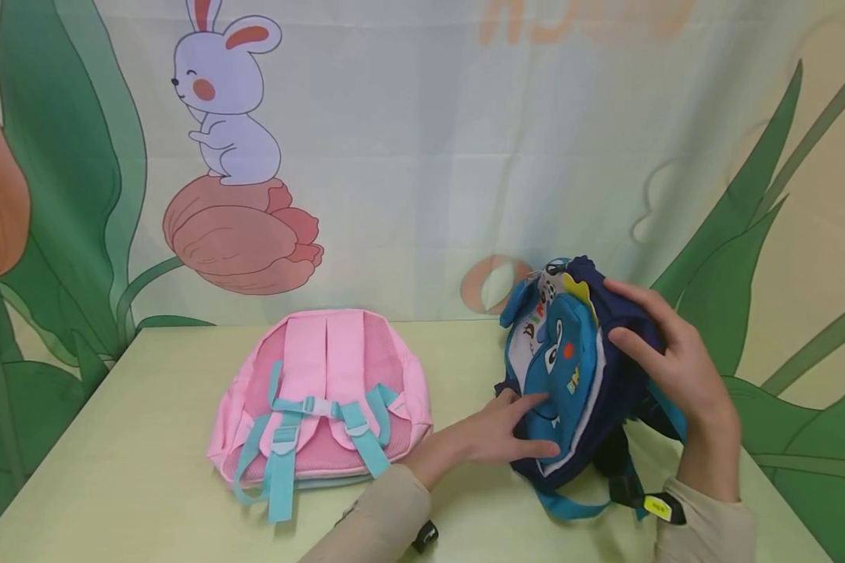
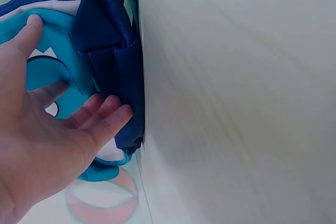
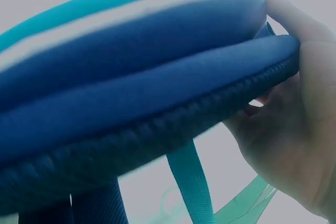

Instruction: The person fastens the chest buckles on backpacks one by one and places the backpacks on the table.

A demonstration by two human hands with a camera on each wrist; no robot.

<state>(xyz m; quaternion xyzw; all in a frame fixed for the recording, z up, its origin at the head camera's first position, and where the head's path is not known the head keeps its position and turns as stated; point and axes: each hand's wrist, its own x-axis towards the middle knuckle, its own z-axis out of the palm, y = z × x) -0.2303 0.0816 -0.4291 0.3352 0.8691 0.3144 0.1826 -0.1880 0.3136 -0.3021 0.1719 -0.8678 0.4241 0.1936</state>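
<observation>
A blue backpack with a cartoon face on its front stands tilted at the right of the table, its front turned toward the left. My right hand grips its navy side, thumb on one face and fingers round the edge; the right wrist view shows this hand at the bag's end. With fingers spread and mostly straight, my left hand touches the lower front of the bag. In the left wrist view, the left hand lies against the light-blue front and the navy side.
A pink backpack with turquoise straps lies strap side up on the pale yellow table, left of the blue one. Blue straps and a black buckle lie on the table. A printed cloth with a rabbit hangs behind.
</observation>
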